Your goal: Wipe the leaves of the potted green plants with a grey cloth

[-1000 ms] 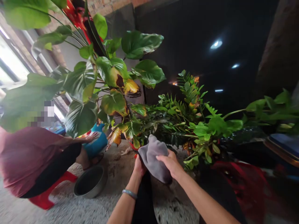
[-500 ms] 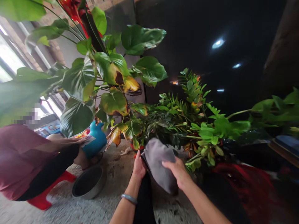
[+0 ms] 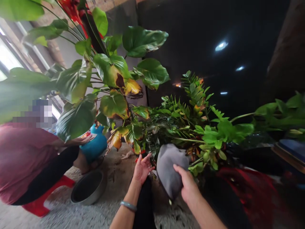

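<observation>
A soft grey fabric piece [image 3: 170, 163], rounded at the top and dark along its edge, is gripped by my right hand [image 3: 187, 183]. The thumb lies across its face while the other fingers are hidden behind it; its exact kind I cannot make out. To its left, my left hand [image 3: 142, 168] is open, palm up with the fingers apart and nothing in them. A grey bangle [image 3: 128, 205] circles my left wrist. Just beyond both hands stand leafy potted plants [image 3: 164, 124], some of their leaves yellow and brown.
A person in a pink top [image 3: 26, 156] sits on a red stool [image 3: 39, 208] at the left, near a blue rounded container [image 3: 96, 144]. A grey basin [image 3: 89, 189] rests on the rough floor. Red mesh material [image 3: 250, 187] lies at the right, below a dark glossy panel [image 3: 202, 28].
My left hand has let go of the grey fabric piece and spread its fingers. My right hand has shifted slightly right with the piece. The seated person leans a little differently.
</observation>
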Available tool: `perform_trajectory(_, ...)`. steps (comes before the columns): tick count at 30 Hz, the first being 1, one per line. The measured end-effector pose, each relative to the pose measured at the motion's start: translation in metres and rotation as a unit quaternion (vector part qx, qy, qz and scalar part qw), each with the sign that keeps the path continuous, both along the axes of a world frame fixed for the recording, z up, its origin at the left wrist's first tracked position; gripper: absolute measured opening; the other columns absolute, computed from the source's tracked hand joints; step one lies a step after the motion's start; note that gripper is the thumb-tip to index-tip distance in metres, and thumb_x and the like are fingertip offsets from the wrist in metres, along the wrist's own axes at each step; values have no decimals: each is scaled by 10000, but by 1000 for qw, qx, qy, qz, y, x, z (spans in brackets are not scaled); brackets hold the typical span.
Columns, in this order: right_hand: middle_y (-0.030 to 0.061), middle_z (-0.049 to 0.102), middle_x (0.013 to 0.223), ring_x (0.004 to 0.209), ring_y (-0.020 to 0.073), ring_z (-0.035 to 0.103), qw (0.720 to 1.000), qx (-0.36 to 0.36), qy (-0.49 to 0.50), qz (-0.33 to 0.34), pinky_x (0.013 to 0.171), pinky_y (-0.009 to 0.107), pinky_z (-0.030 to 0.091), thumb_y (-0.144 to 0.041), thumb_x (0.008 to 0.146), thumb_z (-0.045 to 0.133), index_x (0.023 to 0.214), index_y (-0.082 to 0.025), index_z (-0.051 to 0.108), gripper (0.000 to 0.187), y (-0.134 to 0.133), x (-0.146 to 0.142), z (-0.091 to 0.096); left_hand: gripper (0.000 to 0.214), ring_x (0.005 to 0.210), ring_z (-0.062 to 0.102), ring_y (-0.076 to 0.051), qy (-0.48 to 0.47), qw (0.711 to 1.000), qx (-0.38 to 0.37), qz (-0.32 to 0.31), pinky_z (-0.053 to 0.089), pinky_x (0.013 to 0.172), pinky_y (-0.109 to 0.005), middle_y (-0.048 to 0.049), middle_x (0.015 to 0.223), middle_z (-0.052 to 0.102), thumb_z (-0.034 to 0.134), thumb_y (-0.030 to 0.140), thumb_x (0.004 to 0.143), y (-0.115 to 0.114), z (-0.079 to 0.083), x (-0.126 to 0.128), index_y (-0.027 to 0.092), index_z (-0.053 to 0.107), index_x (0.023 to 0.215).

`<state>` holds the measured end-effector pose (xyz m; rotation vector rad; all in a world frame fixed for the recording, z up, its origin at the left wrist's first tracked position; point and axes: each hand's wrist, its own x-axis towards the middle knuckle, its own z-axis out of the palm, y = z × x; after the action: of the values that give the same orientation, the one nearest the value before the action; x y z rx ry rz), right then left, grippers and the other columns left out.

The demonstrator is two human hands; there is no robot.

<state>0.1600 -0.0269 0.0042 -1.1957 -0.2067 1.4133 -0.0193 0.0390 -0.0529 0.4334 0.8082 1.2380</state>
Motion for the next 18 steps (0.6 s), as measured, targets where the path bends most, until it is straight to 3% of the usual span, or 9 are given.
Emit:
perform_trajectory(2, 58, 727, 627, 625, 280, 673, 999, 1, -15, 50, 621, 388, 538, -343, 464, 777, 623, -214, 683, 225, -27, -4, -12, 427, 740, 628, -191, 30, 999, -1, 34, 492, 652, -312, -92, 968, 685, 550, 476, 843, -2, 2, 2, 154, 673, 1094)
perform_trajectory(4, 43, 722, 636, 633, 269, 658, 994, 44, -73, 70, 629, 376, 524, -346, 450, 768, 659, -206, 688, 264, -36, -3, -12, 369, 868, 628, -191, 87, 990, 7, 110, 489, 697, -288, -70, 1118, 660, 625, 396, 795, -11, 6, 7, 209, 660, 1111)
perform_trajectory(6, 17, 715, 650, 669, 257, 642, 977, 110, -175, 53, 668, 360, 505, -319, 433, 766, 675, -221, 681, 274, -30, 5, -4, 403, 1015, 600, -197, 152, 969, 26, 192, 476, 754, -254, -42, 1193, 637, 710, 314, 716, -29, 10, 13, 242, 656, 1109)
perform_trajectory(8, -5, 703, 651, 679, 243, 622, 950, 163, -267, 11, 693, 348, 488, -297, 431, 757, 678, -240, 669, 268, -17, 13, 4, 464, 1103, 573, -225, 197, 954, 45, 222, 468, 788, -239, -48, 1184, 644, 770, 299, 645, -52, 15, 22, 233, 665, 1092)
perform_trajectory(10, -10, 695, 659, 675, 234, 610, 930, 190, -313, -23, 696, 342, 479, -296, 460, 741, 696, -247, 660, 254, -8, 17, 9, 521, 1144, 560, -269, 209, 959, 47, 188, 477, 802, -260, -74, 1188, 650, 808, 328, 600, -75, 22, 35, 219, 672, 1091)
perform_trajectory(13, 6, 712, 710, 696, 233, 621, 927, 214, -307, -32, 707, 338, 482, -277, 479, 734, 732, -246, 668, 264, -11, 9, 9, 602, 1197, 537, -316, 157, 982, 41, 100, 490, 864, -326, -107, 1236, 641, 836, 365, 569, -92, 32, 58, 217, 654, 1124)
perform_trajectory(18, 57, 746, 763, 771, 278, 664, 977, 168, -129, 38, 769, 380, 501, -308, 453, 775, 758, -216, 716, 324, -32, -7, 1, 572, 1020, 646, -333, 47, 996, -41, 71, 519, 869, -396, -90, 920, 736, 903, 394, 378, -88, 43, 83, 192, 634, 841)
